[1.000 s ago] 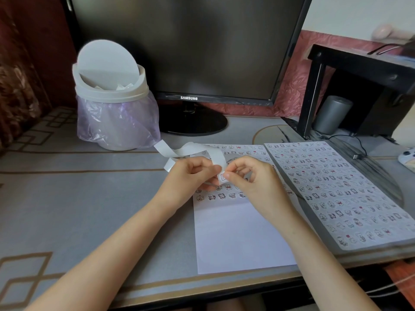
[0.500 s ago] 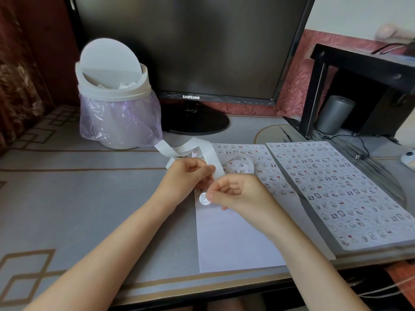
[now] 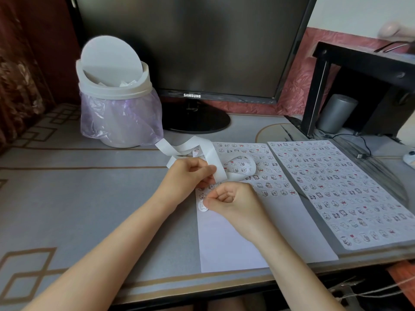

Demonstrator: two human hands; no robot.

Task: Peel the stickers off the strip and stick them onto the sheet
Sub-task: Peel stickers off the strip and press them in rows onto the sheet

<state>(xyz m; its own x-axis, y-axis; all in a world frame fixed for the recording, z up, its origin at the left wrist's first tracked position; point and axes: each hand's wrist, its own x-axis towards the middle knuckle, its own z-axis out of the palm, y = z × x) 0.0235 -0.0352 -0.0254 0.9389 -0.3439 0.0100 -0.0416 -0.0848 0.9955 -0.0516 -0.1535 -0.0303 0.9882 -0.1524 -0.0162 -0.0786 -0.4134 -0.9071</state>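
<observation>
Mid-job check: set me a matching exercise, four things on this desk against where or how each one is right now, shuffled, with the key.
Things:
1. strip
2. round sticker
3. bin
4. monitor

States:
A. screen dark, standing behind the sheet
B. pinched by the right hand near the sheet's left edge
C. gripped by the left hand, looping upward
D. lined with a purple bag

Pairs: 1-C, 2-B, 3-D, 4-A.
</observation>
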